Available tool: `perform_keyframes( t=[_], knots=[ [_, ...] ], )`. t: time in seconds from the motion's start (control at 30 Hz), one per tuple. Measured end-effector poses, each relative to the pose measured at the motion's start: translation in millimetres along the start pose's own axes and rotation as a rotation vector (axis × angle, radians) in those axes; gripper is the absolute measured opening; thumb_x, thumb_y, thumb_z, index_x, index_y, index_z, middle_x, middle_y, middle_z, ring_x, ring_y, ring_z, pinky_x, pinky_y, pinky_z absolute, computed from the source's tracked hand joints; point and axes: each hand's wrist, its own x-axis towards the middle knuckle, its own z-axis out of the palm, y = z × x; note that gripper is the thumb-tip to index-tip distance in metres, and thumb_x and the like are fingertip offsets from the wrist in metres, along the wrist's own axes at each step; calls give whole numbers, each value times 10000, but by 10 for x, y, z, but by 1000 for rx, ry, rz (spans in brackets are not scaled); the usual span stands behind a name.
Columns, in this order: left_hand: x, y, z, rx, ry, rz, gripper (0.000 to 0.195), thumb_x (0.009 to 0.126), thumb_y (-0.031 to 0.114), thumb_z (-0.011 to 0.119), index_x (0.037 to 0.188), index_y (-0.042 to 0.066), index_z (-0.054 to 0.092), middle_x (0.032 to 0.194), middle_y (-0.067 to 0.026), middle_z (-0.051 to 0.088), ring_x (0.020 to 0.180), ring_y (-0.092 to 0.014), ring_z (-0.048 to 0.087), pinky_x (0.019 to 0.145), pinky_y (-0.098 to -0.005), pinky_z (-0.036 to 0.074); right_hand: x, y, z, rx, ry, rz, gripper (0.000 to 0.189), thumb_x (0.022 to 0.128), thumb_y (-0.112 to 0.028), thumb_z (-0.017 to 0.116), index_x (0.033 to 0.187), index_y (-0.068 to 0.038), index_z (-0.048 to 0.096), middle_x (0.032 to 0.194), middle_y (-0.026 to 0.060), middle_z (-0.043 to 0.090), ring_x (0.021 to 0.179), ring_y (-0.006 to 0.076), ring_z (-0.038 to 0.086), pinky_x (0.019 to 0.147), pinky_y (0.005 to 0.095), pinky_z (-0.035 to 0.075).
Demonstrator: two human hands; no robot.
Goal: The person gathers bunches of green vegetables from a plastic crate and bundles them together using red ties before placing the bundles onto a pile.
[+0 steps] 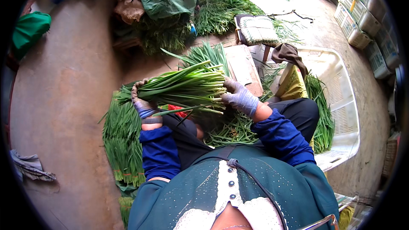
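A thick bunch of green leafy stalks, seemingly garlic chives [182,86], lies across the space above my lap. My gloved left hand [142,99] wraps around its leafy part. At the pale cut ends, my gloved right hand [239,95] presses against the stalks with its fingers. A few loose stalks stick out below the bunch. Just beyond it, more chives [207,56] rest beside a flat board [244,68]. Beneath my hands, loose leaf scraps [235,131] cover the floor between my legs. Something red [179,110] is partly hidden under the bunch.
Tied chive bundles [123,127] are stacked at my left. A white plastic crate [343,102] holding chives [319,118] stands at my right. Ahead are a cushioned stool [257,28], a large chive heap [223,12] and a green sack [167,0]. Stacked crates [361,12] line the right side.
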Motion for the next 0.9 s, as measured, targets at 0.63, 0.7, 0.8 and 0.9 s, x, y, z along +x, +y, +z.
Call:
perform_keyframes(
  t=[0.63, 0.7, 0.8, 0.9],
  knots=[
    [127, 155, -248, 32, -36, 109, 228, 955, 207, 513, 929, 28, 651, 932, -105, 680, 977, -265, 618, 964, -413, 471, -557, 107, -323, -1155, -559, 531, 562, 782, -220, 716, 1295, -48, 564, 1131, 222, 656, 1042, 391, 635, 896, 425, 514],
    [115, 131, -189, 65, -28, 130, 228, 957, 209, 512, 929, 30, 650, 930, -102, 679, 975, -262, 620, 960, -411, 473, -575, 254, -404, -751, -226, 114, 586, 805, -180, 730, 1341, -43, 534, 1192, 200, 644, 1087, 299, 638, 945, 375, 497],
    [105, 126, -213, 67, -3, 124, 203, 969, 190, 515, 948, 30, 638, 923, -97, 677, 913, -226, 630, 943, -385, 482, -344, -134, -205, -2, 17, 301, 451, 885, -164, 685, 1286, 1, 563, 1123, 95, 653, 1019, 170, 619, 913, 309, 503],
    [124, 99, -194, 84, -30, 109, 217, 964, 214, 516, 928, 41, 642, 923, -99, 678, 947, -254, 626, 948, -404, 478, -205, -57, -42, 295, 182, 246, 315, 907, -172, 677, 1167, -3, 619, 1008, 51, 662, 905, 145, 622, 820, 280, 511]
  ],
)
